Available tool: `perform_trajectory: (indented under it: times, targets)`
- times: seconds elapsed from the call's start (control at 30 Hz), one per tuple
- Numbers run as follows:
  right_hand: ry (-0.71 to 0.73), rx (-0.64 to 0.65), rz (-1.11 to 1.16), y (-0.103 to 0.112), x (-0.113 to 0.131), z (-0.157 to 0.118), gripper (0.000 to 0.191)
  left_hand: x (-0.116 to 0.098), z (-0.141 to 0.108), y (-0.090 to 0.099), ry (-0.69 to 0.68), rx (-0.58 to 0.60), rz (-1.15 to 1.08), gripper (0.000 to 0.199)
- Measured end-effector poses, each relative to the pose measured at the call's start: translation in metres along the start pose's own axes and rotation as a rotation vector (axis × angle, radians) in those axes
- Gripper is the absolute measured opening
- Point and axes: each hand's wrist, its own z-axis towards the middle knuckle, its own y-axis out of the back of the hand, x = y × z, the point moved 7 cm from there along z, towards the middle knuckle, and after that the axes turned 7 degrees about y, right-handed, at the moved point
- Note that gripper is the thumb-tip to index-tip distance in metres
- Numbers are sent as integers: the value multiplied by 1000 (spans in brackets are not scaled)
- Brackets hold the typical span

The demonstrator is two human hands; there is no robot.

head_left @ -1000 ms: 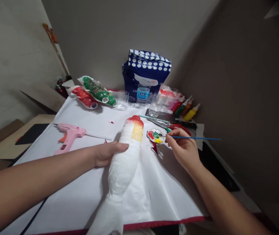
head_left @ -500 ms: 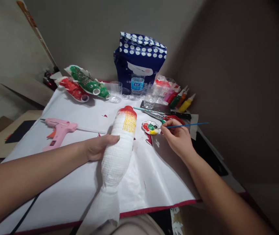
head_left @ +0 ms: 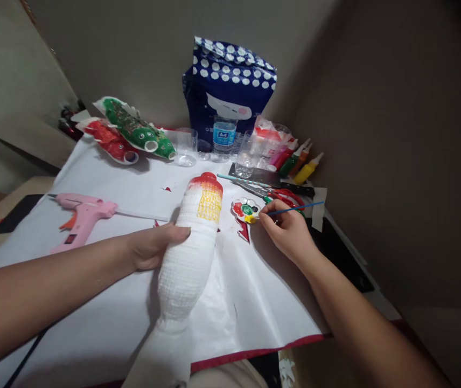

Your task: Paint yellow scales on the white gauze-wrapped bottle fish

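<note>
My left hand [head_left: 155, 245] is wrapped around a white gauze-covered, fish-shaped body [head_left: 188, 264], thumb on top, other fingers hidden beneath. Its narrow mouth end is painted red, with a yellow patch below, and its tail end hangs toward me. In my right hand [head_left: 285, 226] is a thin blue paintbrush [head_left: 295, 209], pinched between thumb and fingers. The brush's tip is at the lower right of a flower-shaped paint palette [head_left: 238, 200] holding red, green, black and yellow paint; whether it touches the paint I cannot tell.
A pink hot glue gun [head_left: 87, 210] lies at left. Behind it rest a red painted fish [head_left: 107, 141] and a green one [head_left: 133, 126]. Clear cups [head_left: 186, 146], a blue bag [head_left: 230, 89] and paint bottles [head_left: 306, 168] stand at the back. Scissors [head_left: 289, 196] lie near my right hand.
The view has shifted slightly. My right hand has drawn the brush tip from the palette's middle toward its lower right edge by the yellow paint. My left hand keeps its hold on the gauze-covered body.
</note>
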Motion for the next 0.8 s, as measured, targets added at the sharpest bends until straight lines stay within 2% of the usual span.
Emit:
perform_trajectory:
  times: [0.2,0.53,0.73,0.8]
  targets:
    - [9,-71,36,8,4,-1,11,-2,-3,1,-20,-3,8,67]
    - [-24,-32,6,8,2,1,11,-10,-4,-14,-67,80,70,59]
    - [-47,-11,1,10,-1,1,9,-7,-3,-17,-30,130,96,66]
    - [-48,-1,5,9,-1,1,10,-5,-3,-15,-20,105,136,63]
